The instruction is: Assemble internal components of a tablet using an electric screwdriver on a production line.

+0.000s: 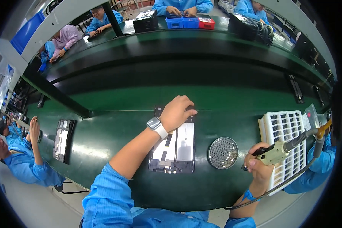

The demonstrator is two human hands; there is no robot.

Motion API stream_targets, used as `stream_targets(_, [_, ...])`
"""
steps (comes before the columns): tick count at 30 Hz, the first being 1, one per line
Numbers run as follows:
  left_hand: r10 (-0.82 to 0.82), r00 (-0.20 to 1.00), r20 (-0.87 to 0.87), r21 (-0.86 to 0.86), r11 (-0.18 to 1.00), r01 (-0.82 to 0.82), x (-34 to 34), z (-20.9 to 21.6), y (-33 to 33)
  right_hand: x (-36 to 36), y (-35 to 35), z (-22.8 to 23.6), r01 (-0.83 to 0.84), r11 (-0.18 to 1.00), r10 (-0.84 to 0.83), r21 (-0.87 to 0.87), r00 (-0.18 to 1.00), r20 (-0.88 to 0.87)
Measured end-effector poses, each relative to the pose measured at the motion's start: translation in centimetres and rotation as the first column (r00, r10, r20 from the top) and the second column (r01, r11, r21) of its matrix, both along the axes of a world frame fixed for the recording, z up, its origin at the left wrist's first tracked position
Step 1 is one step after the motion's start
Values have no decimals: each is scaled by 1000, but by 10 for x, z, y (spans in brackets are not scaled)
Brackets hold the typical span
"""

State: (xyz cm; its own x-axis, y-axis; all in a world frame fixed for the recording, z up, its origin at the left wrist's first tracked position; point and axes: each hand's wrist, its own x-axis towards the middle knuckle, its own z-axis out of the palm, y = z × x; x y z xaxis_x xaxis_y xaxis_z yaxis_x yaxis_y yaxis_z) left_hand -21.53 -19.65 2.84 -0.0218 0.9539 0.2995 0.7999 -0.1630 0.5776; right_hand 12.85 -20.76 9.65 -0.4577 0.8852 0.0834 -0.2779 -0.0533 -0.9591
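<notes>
An opened tablet [185,142] with bare silver and black inner parts lies flat on the green bench in front of me. Over its upper end, my left hand [177,112] is closed with bent fingers, steadying it; the fingertips are partly hidden. To the right, my right hand [259,163] grips a powered screwdriver [275,152] with a pale body and a hose at its back. Its tip is near the hand, apart from the tablet. Between the tablet and that hand sits a round dish [223,153] with a perforated plate and many small screws.
White slotted trays [287,138] stand beside the right hand, under the screwdriver's hose. Another opened device [63,140] lies at left. A dark post [57,95] rises from the bench at left. Co-workers in blue sit around; blue and red bins [190,23] stand across the bench.
</notes>
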Motion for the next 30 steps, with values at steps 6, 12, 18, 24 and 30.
stream_targets(6, [-12, 994, 105, 23, 1000, 9, 43, -2, -55, 2, -7, 3, 77, 997, -76, -30, 997, 33])
stream_targets(12, [71, 969, 238, -142, 989, -38, 52, 9, -88, -17, -4, 2, 107, 994, -107, -9, 994, -11])
stream_targets(18, [72, 911, 406, -210, 978, 17, 58, 2, -102, -76, -15, 5, 97, 986, -92, 133, 995, -42])
stream_targets(24, [111, 854, 508, -260, 965, 29, 63, -1, -106, -123, -33, -33, 46, 995, -38, 84, 994, -98])
stream_targets(30, [97, 852, 514, -250, 967, 41, 60, -2, -106, -130, -38, -50, -9, 994, 13, 104, 999, -36])
